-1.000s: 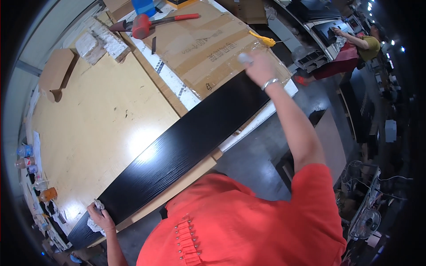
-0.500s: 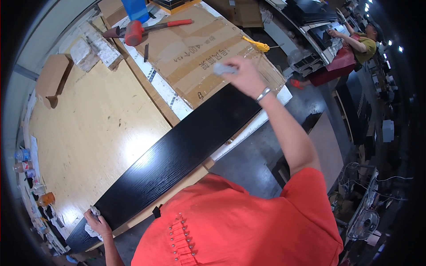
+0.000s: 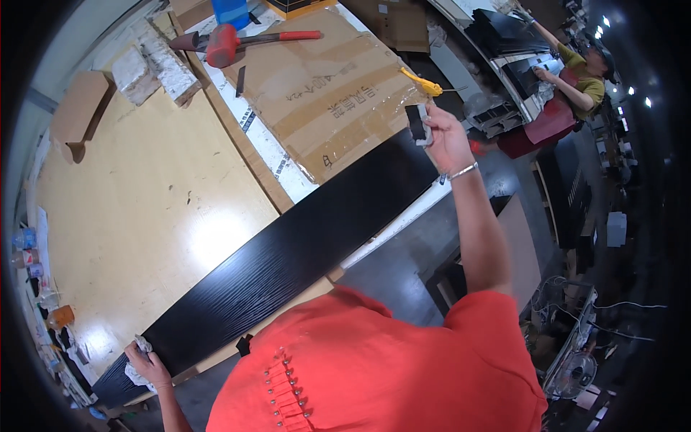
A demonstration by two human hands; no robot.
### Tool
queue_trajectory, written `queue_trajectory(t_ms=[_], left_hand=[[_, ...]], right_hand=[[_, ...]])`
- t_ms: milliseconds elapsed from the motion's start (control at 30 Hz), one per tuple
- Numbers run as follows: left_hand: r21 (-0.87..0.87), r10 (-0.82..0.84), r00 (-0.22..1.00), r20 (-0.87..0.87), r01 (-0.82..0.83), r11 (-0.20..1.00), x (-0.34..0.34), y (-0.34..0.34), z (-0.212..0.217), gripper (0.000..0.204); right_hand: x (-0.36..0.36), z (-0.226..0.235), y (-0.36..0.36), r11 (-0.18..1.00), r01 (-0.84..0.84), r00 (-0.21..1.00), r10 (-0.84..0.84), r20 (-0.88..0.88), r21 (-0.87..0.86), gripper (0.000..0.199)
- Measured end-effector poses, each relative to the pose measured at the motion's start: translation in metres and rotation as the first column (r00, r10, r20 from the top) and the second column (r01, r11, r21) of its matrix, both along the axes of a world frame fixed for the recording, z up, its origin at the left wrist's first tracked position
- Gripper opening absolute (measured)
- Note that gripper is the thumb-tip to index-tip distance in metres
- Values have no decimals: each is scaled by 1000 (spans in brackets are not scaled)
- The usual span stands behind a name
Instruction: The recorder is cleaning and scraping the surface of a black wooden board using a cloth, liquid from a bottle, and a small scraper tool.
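Observation:
A long black wood-grain board [image 3: 288, 241] runs diagonally across the bench, from lower left to upper right. Near its lower-left end my left hand [image 3: 151, 369] is closed on a crumpled white rag [image 3: 137, 374], pressing it against the board. My right hand [image 3: 448, 140] is at the far right end, fingers pinching a small pale block with a black face [image 3: 417, 124]. That block is turned so the black face shows, and it appears raised off the board. Its exact kind I cannot make out.
A flattened cardboard sheet [image 3: 338, 93] lies beyond the board, with a red-headed mallet [image 3: 222, 47] and a yellow-handled tool [image 3: 425, 84] on it. Bottles [image 3: 61, 317] line the left edge. A folded brown carton [image 3: 79, 111] stands far left. Another person [image 3: 568, 86] works at upper right.
My right hand has moved right and slightly down toward the board's end, and the block's black face has turned into view. My left hand stays on the rag.

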State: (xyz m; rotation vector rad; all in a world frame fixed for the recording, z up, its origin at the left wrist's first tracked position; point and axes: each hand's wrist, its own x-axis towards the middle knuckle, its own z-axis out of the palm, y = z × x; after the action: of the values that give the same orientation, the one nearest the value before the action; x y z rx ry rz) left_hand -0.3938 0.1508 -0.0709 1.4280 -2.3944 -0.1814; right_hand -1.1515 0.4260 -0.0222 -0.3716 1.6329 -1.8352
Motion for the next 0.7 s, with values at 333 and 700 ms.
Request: queue_trajectory(t_ms=[333,700], left_hand=[[34,3,1000,-4,-2,999,4,0,-1,42],[23,-4,1000,-13,4,1000,3,2,0,42]], right_hand=[[16,3,-4,995,28,989,-14,148,-95,35],[74,-5,-60,841,-206,451,535,-715,500,24]])
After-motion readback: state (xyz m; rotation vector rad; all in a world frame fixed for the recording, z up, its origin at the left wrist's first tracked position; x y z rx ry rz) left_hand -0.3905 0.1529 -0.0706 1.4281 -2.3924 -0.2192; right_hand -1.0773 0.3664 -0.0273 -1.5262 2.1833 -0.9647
